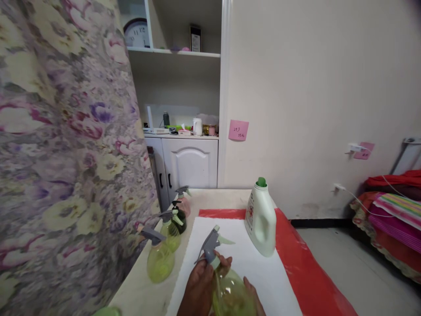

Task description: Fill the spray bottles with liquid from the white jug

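Note:
A yellow-green see-through spray bottle [232, 292] with a grey and pale green trigger head is held tilted over the white sheet [204, 232]. My left hand [200, 281] has its fingers closed around the neck, just under the trigger head. My right hand [252, 293] lies against the right side of the bottle's body, its fingers partly hidden behind it. Beyond my hands to the right stands a pale green detergent jug [266, 232] with a green spout showing at its mouth.
Along the table's left side stand several bottles: a yellow-green spray bottle [160, 261], another behind it [171, 237], a dark pump bottle [180, 219] and a pink spray bottle [184, 204]. A red cover [305, 267] hangs over the right edge. A floral curtain [75, 153] borders the left.

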`<state>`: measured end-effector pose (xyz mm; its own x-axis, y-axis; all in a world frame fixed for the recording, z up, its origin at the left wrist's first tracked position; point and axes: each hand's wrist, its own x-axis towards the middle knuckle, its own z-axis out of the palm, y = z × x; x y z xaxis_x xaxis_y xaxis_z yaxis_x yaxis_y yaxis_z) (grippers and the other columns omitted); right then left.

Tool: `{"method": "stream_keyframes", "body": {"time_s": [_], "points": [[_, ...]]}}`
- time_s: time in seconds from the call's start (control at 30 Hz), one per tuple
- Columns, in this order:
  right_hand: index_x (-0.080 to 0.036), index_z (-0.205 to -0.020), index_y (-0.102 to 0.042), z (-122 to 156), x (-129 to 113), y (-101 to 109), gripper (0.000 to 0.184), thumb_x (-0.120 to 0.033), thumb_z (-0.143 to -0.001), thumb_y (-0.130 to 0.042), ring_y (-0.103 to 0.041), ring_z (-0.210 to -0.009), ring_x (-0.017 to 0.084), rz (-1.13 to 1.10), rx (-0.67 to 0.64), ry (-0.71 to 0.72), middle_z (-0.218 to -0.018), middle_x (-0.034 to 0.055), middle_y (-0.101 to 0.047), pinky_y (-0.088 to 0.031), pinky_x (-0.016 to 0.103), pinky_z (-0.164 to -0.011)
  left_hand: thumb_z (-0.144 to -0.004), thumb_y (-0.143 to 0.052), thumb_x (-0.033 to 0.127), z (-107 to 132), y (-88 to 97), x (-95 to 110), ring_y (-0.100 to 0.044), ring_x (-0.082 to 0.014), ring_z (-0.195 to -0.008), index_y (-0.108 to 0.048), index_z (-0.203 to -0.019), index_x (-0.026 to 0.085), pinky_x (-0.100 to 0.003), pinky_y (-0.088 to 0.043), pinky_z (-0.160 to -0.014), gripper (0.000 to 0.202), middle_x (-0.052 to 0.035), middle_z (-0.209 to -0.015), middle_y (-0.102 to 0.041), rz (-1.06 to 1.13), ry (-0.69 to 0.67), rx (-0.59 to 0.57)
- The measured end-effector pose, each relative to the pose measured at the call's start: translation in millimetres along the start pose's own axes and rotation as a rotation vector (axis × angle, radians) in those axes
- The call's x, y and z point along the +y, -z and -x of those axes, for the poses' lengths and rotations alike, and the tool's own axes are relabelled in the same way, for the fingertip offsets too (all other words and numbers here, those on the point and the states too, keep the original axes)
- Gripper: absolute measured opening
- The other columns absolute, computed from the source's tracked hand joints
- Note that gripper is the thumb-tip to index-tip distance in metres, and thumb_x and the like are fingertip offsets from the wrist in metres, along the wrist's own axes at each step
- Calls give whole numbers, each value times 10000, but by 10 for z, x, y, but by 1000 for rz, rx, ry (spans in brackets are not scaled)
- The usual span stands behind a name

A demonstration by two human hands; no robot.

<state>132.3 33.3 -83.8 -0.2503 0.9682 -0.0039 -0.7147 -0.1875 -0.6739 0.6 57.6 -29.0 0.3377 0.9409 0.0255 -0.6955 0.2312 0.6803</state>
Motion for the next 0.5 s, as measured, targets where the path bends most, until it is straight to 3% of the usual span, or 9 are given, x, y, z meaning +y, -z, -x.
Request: {"method": "stream_keyframes", "body": {"time_s": [0.2,0.3,0.4,0.5], "points": [[-206,-867,-722,-187,22,-147,685,-805,-547,-626,-660,-942,299,55,-46,33,-868,74,-748,-539,458,-783,-780,-722,329,39,-39,-58,-704,-224,-934,-668,-1017,220,-419,-442,-1006,267,-60,-962,-763,-23,-28,115],[-203,-972,-703,-162,-13,-172,760,-839,-582,-554,-658,-988,315,131,-41,61,-934,90,-748,-537,470,-788,-760,-733,369,22,-46,-22,-677,-234,-970,-668,-1031,194,-407,-447,-995,330,-76,-943,-748,-86,-86,77],[-202,-1035,-682,-63,-63,-136,738,-818,-688,-473,-643,-1055,332,226,40,120,-998,110,-738,-533,490,-794,-761,-720,412,-14,-48,24,-654,-235,-976,-678,-1004,201,-408,-428,-1010,324,-63,-918,-727,-205,-203,58],[-229,-1049,-672,28,-52,-85,644,-740,-663,-614,-601,-1135,335,311,136,222,-1090,106,-716,-509,492,-868,-783,-690,427,-31,-58,54,-637,-235,-988,-679,-966,216,-373,-444,-971,280,-50,-929,-710,-292,-285,99]]}}
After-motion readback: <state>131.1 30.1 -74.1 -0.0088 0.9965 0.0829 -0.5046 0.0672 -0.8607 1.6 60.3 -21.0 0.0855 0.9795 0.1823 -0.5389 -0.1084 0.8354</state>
